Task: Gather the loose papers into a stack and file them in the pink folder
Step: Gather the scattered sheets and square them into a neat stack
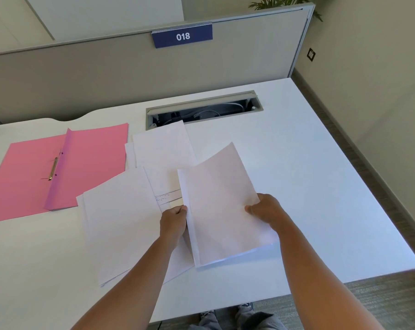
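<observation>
A small sheaf of white paper sheets (222, 206) is held up off the white desk top (309, 186) between both hands, its top edge tilted away to the far side. The left hand (174, 222) pinches the sheaf's left edge, fingers curled tight with the thumb on the near face. The right hand (264, 210) grips the right edge, thumb lying over the front of the top sheet and the other fingers hidden behind the paper.

More loose white sheets (120, 222) lie spread flat on the desk to the left of the held sheaf and under the left forearm, and another overlapping group of white sheets (163, 148) lies farther off, one of them showing faint printed lines. The open pink card folder (30, 177) with a metal fastener (53, 168) along its spine lies flat at the left, its lower right corner just beside the nearer loose sheets.

Beyond the papers an open grey cable tray (204, 109) is set into the desk, touching the far corner of the farther sheets. A grey partition (82, 75) stands behind, carrying a blue sign reading 018 (182, 36).
</observation>
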The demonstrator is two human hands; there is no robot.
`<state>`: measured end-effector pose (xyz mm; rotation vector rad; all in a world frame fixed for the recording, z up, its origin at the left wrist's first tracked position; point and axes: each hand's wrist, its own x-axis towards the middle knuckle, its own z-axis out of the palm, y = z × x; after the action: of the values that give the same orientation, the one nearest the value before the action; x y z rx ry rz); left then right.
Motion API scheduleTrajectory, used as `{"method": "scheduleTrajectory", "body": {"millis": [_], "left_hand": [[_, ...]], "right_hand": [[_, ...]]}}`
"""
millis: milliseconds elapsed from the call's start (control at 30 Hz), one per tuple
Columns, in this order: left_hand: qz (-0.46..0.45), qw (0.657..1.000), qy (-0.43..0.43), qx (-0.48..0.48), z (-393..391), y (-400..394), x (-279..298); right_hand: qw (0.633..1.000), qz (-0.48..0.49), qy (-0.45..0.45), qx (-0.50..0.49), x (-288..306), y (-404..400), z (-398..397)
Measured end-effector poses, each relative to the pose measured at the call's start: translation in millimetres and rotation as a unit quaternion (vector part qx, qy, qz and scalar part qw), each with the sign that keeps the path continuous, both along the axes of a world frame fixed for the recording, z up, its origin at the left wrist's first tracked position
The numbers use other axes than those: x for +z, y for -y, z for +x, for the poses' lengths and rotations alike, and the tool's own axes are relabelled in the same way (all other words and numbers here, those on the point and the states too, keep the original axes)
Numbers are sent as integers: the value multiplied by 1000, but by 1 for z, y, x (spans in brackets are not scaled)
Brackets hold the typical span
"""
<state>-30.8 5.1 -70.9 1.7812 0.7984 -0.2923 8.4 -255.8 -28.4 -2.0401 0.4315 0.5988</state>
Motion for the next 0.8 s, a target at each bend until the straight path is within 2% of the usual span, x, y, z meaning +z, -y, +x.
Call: {"method": "scheduleTrajectory", "body": {"millis": [300, 533, 733, 800], "left_hand": [[-26, 999, 21, 16, -3, -1, 1], [-18, 1000, 15, 11, -2, -1, 2], [5, 1000, 1, -5, -1, -2, 4], [-5, 1000, -6, -5, 1, 0, 8]], "right_hand": [[998, -37, 9, 42, -12, -14, -5], [989, -123, 30, 83, -16, -19, -3], [974, -208, 91, -26, -19, -21, -5], [971, -223, 90, -12, -20, -19, -5]]}}
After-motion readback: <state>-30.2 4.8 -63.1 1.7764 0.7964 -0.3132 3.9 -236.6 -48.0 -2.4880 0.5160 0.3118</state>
